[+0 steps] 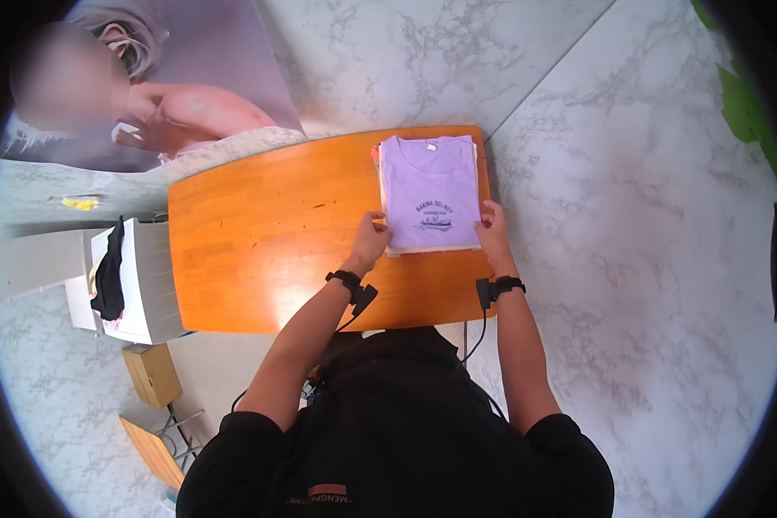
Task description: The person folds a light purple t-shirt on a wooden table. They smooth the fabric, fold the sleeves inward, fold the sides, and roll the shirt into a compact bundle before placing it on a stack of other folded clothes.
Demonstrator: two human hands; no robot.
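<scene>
A folded lilac T-shirt (430,188) with a dark printed design lies on top of a stack of folded garments, neckline towards the far edge of the wooden table (252,239). Cream and red edges of fabric show beneath it. My left hand (370,241) is at the stack's near left corner, thumb and index finger at the shirt's edge. At the near right edge is my right hand (494,234), its fingertips touching the lilac fabric. Whether either hand pinches the cloth cannot be told. Each wrist wears a black strap with a cabled device.
A white box-like stand (158,278) left of the table bears a black cloth (111,278). Below it are a cardboard box (152,375) and a wooden board (152,450) by metal legs. Marbled wall panels and a large poster (213,71) border the table.
</scene>
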